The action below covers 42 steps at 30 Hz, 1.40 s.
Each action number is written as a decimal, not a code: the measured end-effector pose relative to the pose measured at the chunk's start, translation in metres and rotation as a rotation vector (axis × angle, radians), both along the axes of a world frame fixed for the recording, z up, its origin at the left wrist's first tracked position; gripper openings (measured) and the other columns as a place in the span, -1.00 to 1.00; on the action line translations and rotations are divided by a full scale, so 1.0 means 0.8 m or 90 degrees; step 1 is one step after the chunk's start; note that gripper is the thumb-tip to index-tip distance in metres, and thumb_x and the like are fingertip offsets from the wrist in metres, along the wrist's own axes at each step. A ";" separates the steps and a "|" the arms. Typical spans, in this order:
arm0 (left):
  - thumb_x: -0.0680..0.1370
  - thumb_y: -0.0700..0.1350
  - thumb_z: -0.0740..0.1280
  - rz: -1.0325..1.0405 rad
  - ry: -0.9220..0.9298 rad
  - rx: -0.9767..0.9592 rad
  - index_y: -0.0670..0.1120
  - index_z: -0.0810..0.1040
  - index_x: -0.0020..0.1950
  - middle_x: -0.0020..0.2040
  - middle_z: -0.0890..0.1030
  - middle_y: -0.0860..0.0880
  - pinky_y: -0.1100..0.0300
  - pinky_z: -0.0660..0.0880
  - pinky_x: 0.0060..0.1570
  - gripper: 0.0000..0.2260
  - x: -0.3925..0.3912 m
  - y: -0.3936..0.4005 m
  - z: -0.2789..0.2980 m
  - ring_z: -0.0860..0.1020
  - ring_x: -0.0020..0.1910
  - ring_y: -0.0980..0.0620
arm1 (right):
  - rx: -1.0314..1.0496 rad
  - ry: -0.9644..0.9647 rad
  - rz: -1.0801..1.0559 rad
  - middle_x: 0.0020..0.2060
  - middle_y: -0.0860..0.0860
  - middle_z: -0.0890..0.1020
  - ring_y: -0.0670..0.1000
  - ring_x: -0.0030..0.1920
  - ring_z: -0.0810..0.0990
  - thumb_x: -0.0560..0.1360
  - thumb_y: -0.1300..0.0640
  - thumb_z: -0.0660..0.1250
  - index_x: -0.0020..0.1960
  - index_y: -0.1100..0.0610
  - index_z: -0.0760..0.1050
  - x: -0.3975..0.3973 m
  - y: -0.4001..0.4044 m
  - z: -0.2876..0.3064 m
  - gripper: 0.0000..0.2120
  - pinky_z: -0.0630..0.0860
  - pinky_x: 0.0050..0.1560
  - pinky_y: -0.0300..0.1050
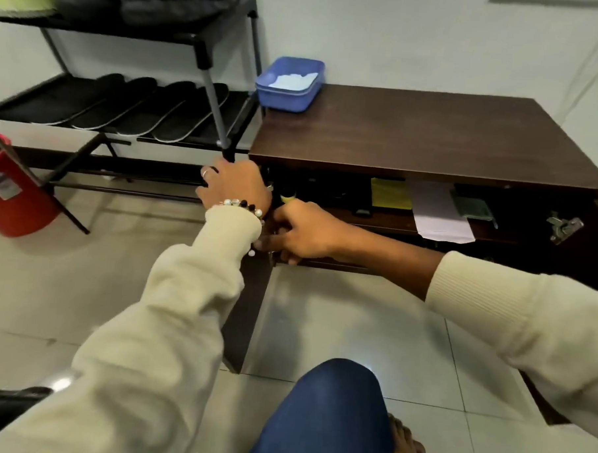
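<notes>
A low dark wooden cabinet (pixel 414 135) stands against the wall with both doors swung open. Its left door (pixel 249 313) points toward me, seen edge-on. My left hand (pixel 232 185), with a bead bracelet and a ring, grips the top corner of that door where it meets the cabinet. My right hand (pixel 302 231) reaches across just below it, fingers curled round a small metal part at the door's inner edge, apparently the hinge. A yellow-and-black object (pixel 288 195) shows just above my right thumb; whether I hold it is hidden.
Inside the cabinet lie a yellow packet (pixel 391 193), white paper (pixel 440 215) and a green item (pixel 471 208). The right door carries a metal hinge (pixel 563 228). A blue tub (pixel 290 83) sits on top. A shoe rack (pixel 124 105) and a red bin (pixel 14 193) stand to the left.
</notes>
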<state>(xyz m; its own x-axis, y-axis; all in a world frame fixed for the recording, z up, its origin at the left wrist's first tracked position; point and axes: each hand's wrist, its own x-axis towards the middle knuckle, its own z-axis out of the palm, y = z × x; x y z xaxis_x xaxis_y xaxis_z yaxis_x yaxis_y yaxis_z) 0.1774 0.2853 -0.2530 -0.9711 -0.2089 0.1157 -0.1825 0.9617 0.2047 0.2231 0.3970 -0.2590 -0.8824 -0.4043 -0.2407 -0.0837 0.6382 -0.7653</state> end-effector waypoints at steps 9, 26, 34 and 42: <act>0.60 -0.14 0.28 -0.043 -0.113 0.049 -0.25 0.47 0.24 0.22 0.46 -0.27 -0.06 0.47 0.06 -0.74 -0.006 -0.041 -0.003 0.49 0.16 -0.31 | 0.031 -0.050 0.043 -0.10 0.07 0.56 0.07 -0.14 0.62 0.44 -0.10 0.42 0.12 0.16 0.46 0.027 -0.042 0.007 -0.59 0.65 -0.29 -0.08; 0.46 -0.13 0.47 -0.268 0.182 0.322 -0.13 0.70 0.03 0.14 0.54 -0.12 0.10 0.41 0.17 -0.82 -0.006 0.022 -0.072 0.47 0.16 -0.11 | 0.426 0.233 -0.083 -0.30 0.08 0.50 0.15 -0.22 0.60 0.47 0.17 0.37 -0.06 0.24 0.55 0.040 0.070 0.013 -0.87 0.60 -0.19 0.02; 0.37 -0.33 0.50 -0.429 0.332 0.056 -0.26 0.64 0.11 -0.14 0.57 -0.20 -0.02 0.58 -0.30 -0.69 -0.029 0.049 -0.104 0.55 -0.15 -0.27 | 0.652 0.462 -0.023 0.07 0.19 0.48 0.18 0.10 0.44 0.58 0.29 0.06 0.26 0.34 0.41 0.015 0.128 -0.021 -0.69 0.43 -0.15 -0.04; 0.36 -0.47 0.39 -0.412 0.261 -0.125 -0.30 0.41 0.38 0.20 0.47 -0.37 -0.09 0.58 -0.09 -0.42 -0.035 0.071 -0.108 0.51 0.11 -0.35 | 0.763 0.683 -0.021 0.19 0.22 0.46 0.21 0.19 0.43 0.47 0.21 0.29 0.20 0.32 0.49 -0.034 0.181 -0.050 -0.67 0.44 0.06 0.02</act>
<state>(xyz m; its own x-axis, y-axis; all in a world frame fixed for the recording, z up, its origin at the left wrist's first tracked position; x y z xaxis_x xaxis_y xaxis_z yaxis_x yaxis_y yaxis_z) 0.1494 0.3421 -0.3393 -0.7646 0.4440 0.4672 0.4788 0.8765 -0.0495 0.1958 0.5417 -0.2988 -0.8477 -0.4261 0.3161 -0.2010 0.8093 0.5519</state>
